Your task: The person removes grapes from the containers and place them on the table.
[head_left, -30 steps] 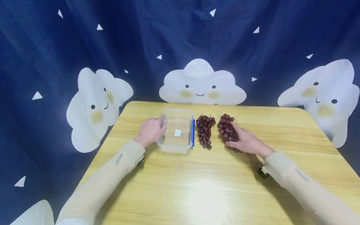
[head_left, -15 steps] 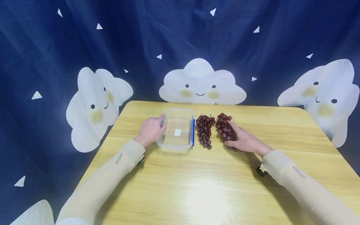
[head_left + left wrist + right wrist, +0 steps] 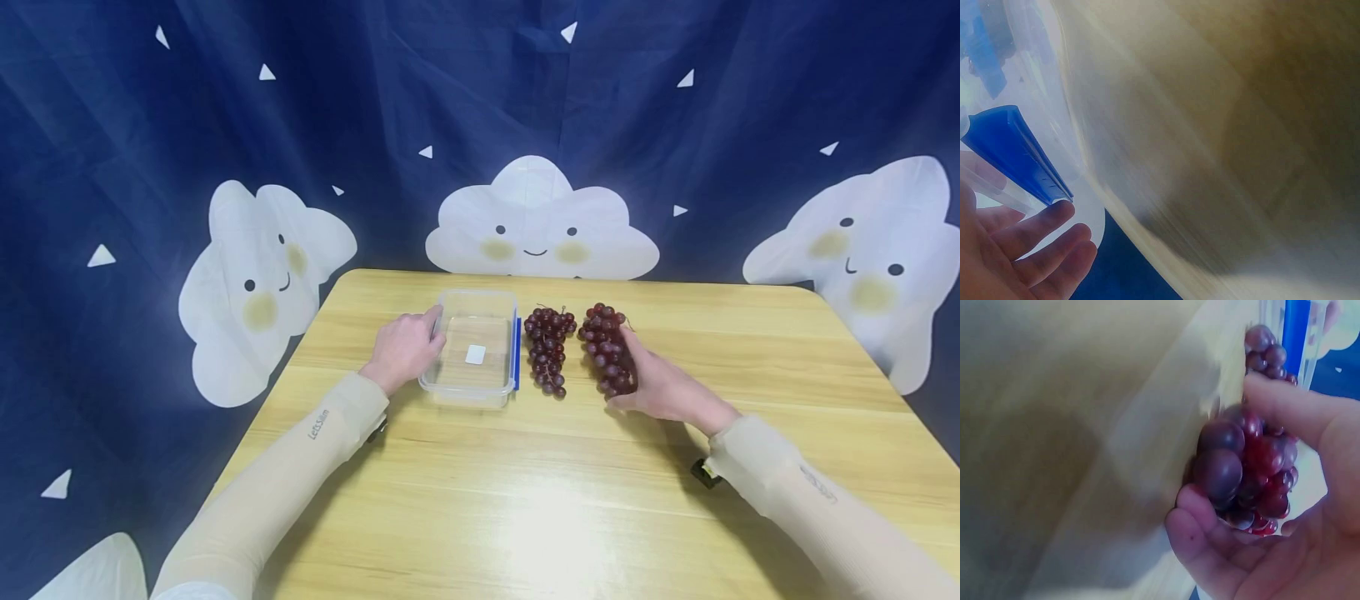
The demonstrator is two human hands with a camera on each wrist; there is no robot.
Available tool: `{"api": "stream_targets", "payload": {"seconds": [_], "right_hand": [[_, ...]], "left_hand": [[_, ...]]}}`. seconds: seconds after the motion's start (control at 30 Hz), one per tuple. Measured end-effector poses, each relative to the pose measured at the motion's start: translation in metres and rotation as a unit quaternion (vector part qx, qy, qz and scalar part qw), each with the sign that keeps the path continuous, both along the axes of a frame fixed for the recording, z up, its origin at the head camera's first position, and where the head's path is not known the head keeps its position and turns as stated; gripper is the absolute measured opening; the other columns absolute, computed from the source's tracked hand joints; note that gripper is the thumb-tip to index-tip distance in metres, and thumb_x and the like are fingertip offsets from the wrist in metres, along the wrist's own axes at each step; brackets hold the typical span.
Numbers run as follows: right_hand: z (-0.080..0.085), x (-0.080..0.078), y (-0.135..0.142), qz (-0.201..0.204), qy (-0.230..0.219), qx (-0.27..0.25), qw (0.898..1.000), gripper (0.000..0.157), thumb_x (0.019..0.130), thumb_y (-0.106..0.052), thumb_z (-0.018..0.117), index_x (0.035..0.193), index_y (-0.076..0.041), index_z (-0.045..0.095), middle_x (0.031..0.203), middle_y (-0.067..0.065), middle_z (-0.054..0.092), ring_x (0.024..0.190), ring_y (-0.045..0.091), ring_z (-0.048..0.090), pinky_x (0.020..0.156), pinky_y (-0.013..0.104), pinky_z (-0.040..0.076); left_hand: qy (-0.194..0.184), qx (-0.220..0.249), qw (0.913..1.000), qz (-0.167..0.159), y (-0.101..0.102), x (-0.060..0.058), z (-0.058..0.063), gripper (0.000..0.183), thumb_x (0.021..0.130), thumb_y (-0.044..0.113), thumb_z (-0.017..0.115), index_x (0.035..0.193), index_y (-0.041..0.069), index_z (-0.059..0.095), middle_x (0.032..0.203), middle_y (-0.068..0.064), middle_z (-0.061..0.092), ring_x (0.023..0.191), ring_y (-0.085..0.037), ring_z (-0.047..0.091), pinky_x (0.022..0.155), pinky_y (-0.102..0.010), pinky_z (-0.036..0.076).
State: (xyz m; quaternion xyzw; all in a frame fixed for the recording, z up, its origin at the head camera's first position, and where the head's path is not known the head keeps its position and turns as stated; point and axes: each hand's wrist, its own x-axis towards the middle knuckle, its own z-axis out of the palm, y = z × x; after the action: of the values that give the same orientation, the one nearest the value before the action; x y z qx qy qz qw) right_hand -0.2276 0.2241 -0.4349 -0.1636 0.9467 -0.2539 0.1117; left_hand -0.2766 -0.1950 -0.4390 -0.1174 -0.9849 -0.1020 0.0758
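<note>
A clear plastic box (image 3: 467, 393) with a blue latch on its right side stands on the table. At its left side, my left hand (image 3: 405, 346) holds the box, fingertips at a second blue latch (image 3: 1016, 150) in the left wrist view. One bunch of dark red grapes (image 3: 548, 346) lies just right of the box. Farther right is another bunch of grapes (image 3: 606, 346), with my right hand (image 3: 663, 383) curled about its right side. In the right wrist view, the thumb and fingers bracket this bunch, fingertips close to the tabletop.
The wooden table (image 3: 480, 500) has rounded far corners. Behind it hangs a dark blue curtain (image 3: 480, 100) with white clouds and small triangles. A white square label (image 3: 475, 354) shows through the box floor.
The right bunch shifted slightly left, then back right with my right hand. More of the bunch shows now, the hand sitting farther round its right side. My left hand has stayed put.
</note>
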Motion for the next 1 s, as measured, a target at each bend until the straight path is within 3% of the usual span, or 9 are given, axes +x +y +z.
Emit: {"api": "stream_targets", "payload": {"seconds": [0.23,0.5,0.67,0.9,1.0], "right_hand": [[0.001,0.009,0.0,0.013,0.019,0.013,1.0,0.117,0.081,-0.018,0.081,0.162,-0.01,-0.004,0.138,0.042,0.048,0.117,0.055,0.057,0.094,0.065,0.049],[0.002,0.011,0.002,0.031,0.001,0.018,0.999,0.106,0.087,-0.02,0.076,0.164,-0.016,0.003,0.143,0.038,0.047,0.114,0.049,0.061,0.09,0.059,0.053],[-0.001,0.014,0.002,0.033,0.031,0.014,0.999,0.103,0.087,-0.018,0.075,0.163,-0.013,0.006,0.141,0.037,0.05,0.115,0.049,0.061,0.095,0.061,0.051],[-0.004,0.017,-0.003,0.044,0.061,0.026,0.997,0.099,0.087,-0.021,0.075,0.163,-0.012,0.011,0.124,0.031,0.064,0.092,0.031,0.069,0.088,0.054,0.055],[-0.004,0.019,-0.004,0.038,0.065,0.04,0.996,0.1,0.087,-0.021,0.075,0.163,-0.011,0.011,0.128,0.032,0.062,0.097,0.035,0.069,0.087,0.056,0.055]], "left_hand": [[-0.002,0.001,1.0,0.003,0.001,0.0,0.0,0.057,0.096,0.033,0.047,0.15,0.016,0.048,0.114,-0.01,0.073,0.106,-0.034,0.068,0.074,-0.05,0.056],[0.003,0.0,1.0,0.0,0.001,0.0,0.001,0.057,0.095,0.032,0.047,0.149,0.014,0.049,0.111,-0.01,0.073,0.105,-0.034,0.068,0.073,-0.049,0.056],[0.006,0.004,1.0,-0.004,0.001,0.0,0.001,0.057,0.096,0.034,0.046,0.149,0.015,0.049,0.108,-0.01,0.073,0.105,-0.034,0.068,0.074,-0.049,0.056],[0.003,-0.001,1.0,0.003,0.0,0.001,0.002,0.057,0.096,0.034,0.047,0.15,0.015,0.048,0.097,-0.006,0.072,0.1,-0.032,0.068,0.07,-0.047,0.055],[0.0,-0.001,1.0,-0.001,0.0,0.001,0.001,0.056,0.097,0.034,0.048,0.15,0.014,0.048,0.099,-0.007,0.073,0.1,-0.032,0.068,0.071,-0.047,0.056]]}}
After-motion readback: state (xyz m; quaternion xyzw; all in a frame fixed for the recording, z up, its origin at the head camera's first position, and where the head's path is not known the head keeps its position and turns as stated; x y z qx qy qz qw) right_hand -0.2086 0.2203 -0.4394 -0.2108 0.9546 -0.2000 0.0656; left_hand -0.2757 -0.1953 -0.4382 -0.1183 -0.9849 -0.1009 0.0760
